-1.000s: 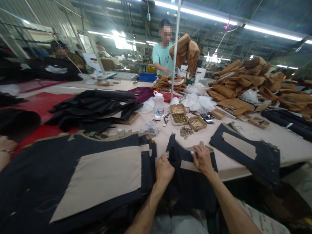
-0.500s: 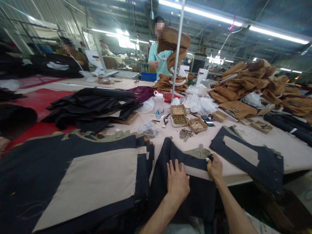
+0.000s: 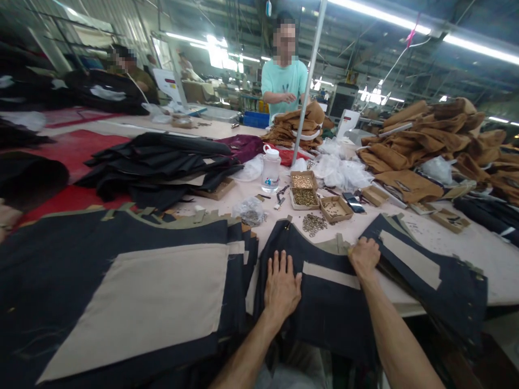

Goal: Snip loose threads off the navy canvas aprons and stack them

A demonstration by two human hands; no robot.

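Fingers of the left hand lie flat and slightly apart on a dark cloth piece, pressing down beside its beige strip. At the piece's upper right corner, the right hand has its fingers curled in; whether they are clamped on the cloth cannot be told. The piece rests on the near edge of the worktop, directly in front of the person, its lower part hanging over the edge. Olive facing shows along its curved top.

To its left lies a stack of dark pieces, the top one bearing a large beige panel. Just right of the right hand is another dark piece with a beige patch.

Beyond the cloth sit a loose heap of metal rings, a box of brassy bits in two sections, a smaller open box and a clear plastic jug. Farther off, a co-worker in a turquoise top stands behind brown garments; more brown cloth is heaped at right.
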